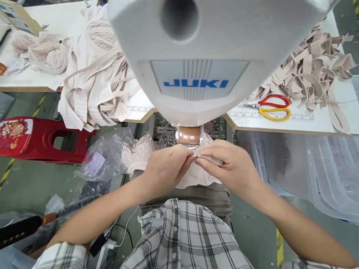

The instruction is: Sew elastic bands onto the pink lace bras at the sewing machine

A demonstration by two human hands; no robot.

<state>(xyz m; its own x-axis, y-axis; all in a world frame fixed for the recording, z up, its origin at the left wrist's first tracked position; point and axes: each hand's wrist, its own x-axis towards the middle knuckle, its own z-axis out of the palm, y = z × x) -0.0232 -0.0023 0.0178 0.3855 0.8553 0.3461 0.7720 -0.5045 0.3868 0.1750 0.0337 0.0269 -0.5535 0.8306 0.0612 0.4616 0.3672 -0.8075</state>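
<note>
A white JUKI sewing machine head (199, 40) fills the top middle of the view. Just below it, my left hand (165, 166) and my right hand (230, 164) meet, both pinching a pale pink lace garment piece (197, 179) that lies in my lap. The fingers of both hands are closed on the fabric's edge, almost touching each other. More of the lace piece (138, 152) trails to the left. A brown part of the machine (189, 135) sits right above the hands.
A heap of beige straps (95, 78) hangs over the left table. Cut beige strips (312, 70) and red and yellow scissors (273, 107) lie on the right table. A clear plastic bin (352, 156) stands at the right. A red stool (36, 137) is at the left.
</note>
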